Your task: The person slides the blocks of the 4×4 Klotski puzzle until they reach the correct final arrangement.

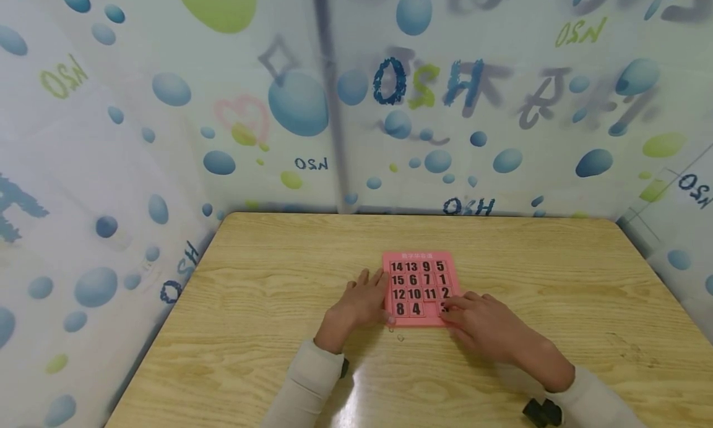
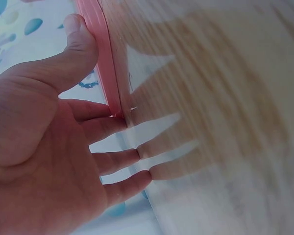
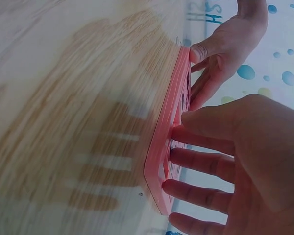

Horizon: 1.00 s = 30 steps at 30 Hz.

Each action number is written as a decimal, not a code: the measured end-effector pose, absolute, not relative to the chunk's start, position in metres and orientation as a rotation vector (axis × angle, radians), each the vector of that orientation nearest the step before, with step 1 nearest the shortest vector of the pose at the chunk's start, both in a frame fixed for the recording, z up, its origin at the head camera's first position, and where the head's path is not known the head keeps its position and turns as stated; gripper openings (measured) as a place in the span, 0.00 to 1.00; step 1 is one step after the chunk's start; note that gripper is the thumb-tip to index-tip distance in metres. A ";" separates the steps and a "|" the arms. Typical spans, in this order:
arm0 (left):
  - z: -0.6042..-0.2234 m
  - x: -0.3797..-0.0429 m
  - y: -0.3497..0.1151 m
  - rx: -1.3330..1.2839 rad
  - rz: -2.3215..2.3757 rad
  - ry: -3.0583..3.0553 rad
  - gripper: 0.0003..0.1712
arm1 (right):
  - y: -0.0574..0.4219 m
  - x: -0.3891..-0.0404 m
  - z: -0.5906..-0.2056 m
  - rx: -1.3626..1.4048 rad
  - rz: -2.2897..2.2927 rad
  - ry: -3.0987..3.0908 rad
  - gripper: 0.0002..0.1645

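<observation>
Sleeves (image 1: 593, 397) in off-white cover both forearms, nearest the viewer, with a small dark device (image 1: 543, 412) at the right wrist and another partly hidden at the left. Ahead of them the right hand (image 1: 487, 326) reaches in from the side, its fingers mostly extended and slightly apart; the fingertips touch the lower right part of a pink number puzzle (image 1: 418, 322), on and around the tile marked 3 (image 1: 444, 308), with nothing grasped. Across from it, the left hand (image 1: 359, 301) is spread along the puzzle's left side, fingers straight, the thumb against the frame near its closest left corner, and it grips nothing either.

Between the two hands the puzzle lies flat on the desk (image 1: 267, 292). Its bottom row shows 8, 4, a bare slot (image 1: 431, 308) and the partly covered 3. Above that come 12, 10, 11, 2, then 15, 6, 7, 1, and farthest off 14, 13, 9, 5, below a line of pale characters on the frame. Wood grain runs across the glossy desk, which mirrors the fingers in both wrist views. Behind its far edge hangs white sheeting (image 1: 490, 125) printed with blue and green drops and lettering, crossed by a dark upright band (image 1: 328, 75).
</observation>
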<state>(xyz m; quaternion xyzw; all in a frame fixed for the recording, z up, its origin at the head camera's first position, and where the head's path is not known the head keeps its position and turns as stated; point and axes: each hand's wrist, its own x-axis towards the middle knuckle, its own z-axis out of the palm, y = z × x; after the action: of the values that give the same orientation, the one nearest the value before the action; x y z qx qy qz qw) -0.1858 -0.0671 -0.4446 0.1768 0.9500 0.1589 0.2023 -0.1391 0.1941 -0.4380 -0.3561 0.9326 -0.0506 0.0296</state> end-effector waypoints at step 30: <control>-0.444 -0.185 -0.067 0.495 0.437 2.660 0.57 | 0.197 -0.138 -0.436 -1.049 -0.108 2.885 0.15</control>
<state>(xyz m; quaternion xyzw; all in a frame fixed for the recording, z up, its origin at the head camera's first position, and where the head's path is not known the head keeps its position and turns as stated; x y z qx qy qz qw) -0.1851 -0.0672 -0.4443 0.1769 0.9511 0.1564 0.1992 -0.1381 0.1970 -0.4363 -0.3412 0.9387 -0.0350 0.0351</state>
